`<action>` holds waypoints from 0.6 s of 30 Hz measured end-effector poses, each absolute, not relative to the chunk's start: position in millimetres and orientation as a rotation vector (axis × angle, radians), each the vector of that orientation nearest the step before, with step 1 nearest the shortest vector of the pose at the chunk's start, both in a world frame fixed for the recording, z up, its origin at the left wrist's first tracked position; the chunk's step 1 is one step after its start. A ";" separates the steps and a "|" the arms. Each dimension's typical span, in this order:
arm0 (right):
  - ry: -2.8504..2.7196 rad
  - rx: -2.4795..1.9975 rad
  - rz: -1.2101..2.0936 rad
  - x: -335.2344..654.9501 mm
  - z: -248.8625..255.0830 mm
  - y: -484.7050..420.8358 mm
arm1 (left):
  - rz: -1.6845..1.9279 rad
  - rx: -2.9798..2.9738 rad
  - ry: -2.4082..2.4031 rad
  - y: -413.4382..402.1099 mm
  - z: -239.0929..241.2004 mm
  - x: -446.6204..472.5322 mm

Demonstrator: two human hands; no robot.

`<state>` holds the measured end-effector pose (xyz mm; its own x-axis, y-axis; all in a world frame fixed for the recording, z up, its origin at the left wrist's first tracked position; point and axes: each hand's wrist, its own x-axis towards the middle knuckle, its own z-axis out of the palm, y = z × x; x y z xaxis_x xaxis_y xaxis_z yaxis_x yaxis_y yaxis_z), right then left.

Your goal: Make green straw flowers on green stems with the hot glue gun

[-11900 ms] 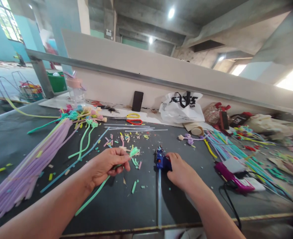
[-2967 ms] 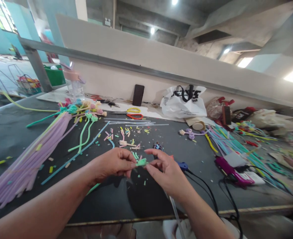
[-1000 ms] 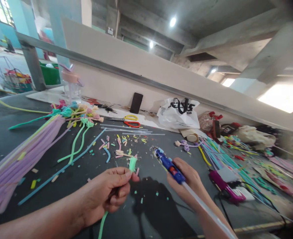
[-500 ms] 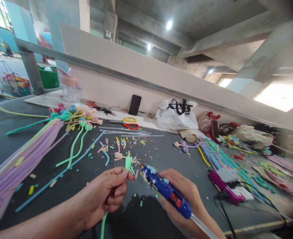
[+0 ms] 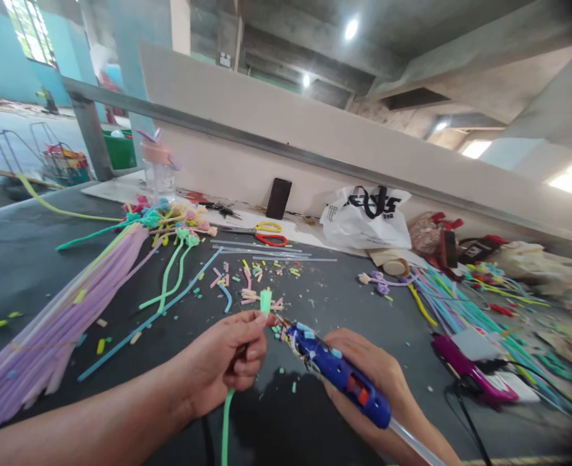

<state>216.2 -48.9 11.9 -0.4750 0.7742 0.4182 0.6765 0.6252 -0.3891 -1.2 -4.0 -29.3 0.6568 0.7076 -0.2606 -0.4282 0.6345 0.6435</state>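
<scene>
Between thumb and forefinger, my left hand (image 5: 240,353) pinches a green pipe cleaner (image 5: 265,301) near its top; the stem hangs below the fist. My right hand (image 5: 371,369) is wrapped round a blue glue gun (image 5: 339,372) with a clear glue stick (image 5: 415,443) in its rear end. The gun's nozzle points up and left, close beside my left fingertips; whether it touches the green piece I cannot tell. Bits of cut pipe cleaner cling to the gun. Just beyond my left hand lie short pink pieces (image 5: 250,295) and a blue piece (image 5: 226,298).
Scissors (image 5: 270,234), clear glue sticks (image 5: 261,250) and a phone (image 5: 279,199) are at the back. Purple pipe cleaners (image 5: 87,285) lie left, near a bottle (image 5: 158,171). To the right are a white bag (image 5: 366,219), a magenta tool (image 5: 473,372) with a cord, and more stems (image 5: 453,307).
The whole view has shifted, so things appear further right. The green tip now stands more upright and narrower in my left hand, with the nozzle still close to it. Both grips stay the same.
</scene>
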 end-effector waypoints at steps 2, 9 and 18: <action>-2.289 -1.115 0.224 215.5 11.1 -49.0 | 0.670 0.571 0.514 -3.5 -29.6 -1.6; -2.275 -1.120 0.204 216.0 12.5 -49.3 | 0.614 0.607 0.514 -5.8 -31.2 -1.1; -2.310 -1.144 0.205 216.3 10.4 -51.2 | 0.597 0.628 0.492 -5.2 -37.0 -1.2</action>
